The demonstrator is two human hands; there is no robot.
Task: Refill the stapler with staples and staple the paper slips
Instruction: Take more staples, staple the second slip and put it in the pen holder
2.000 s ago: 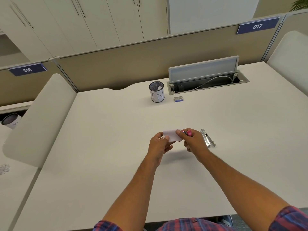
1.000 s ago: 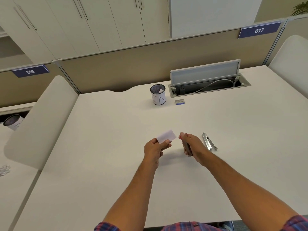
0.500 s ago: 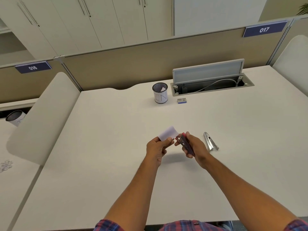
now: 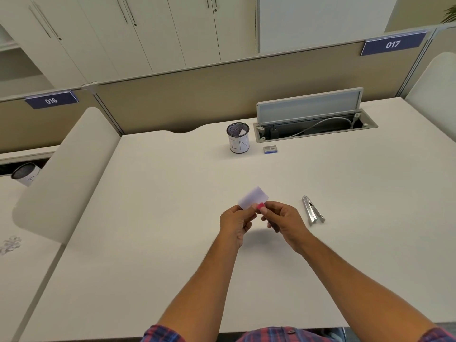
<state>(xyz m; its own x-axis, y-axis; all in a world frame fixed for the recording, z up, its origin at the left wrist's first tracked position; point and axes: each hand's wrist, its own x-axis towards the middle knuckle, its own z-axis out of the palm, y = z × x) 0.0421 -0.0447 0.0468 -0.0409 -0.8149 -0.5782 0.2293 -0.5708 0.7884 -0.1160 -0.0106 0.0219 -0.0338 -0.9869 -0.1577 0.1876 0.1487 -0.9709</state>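
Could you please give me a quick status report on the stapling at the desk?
Left hand pinches paper slips. Right hand grips stapler, nose at the slips' edge. Metal piece lies apart on desk; nothing in the way.

— What carries everything here?

— A broad off-white desk (image 4: 172,243) filling most of the frame, with a recessed cable tray (image 4: 318,129), lid raised, set into it at the upper right.

— And what lies directly on it?

— A mesh pen cup (image 4: 238,141) with a white label stands upper centre, left of the tray. Just to its right is a small blue staple box (image 4: 270,149). A silver metal piece (image 4: 311,210) lies right of centre, well apart from both.
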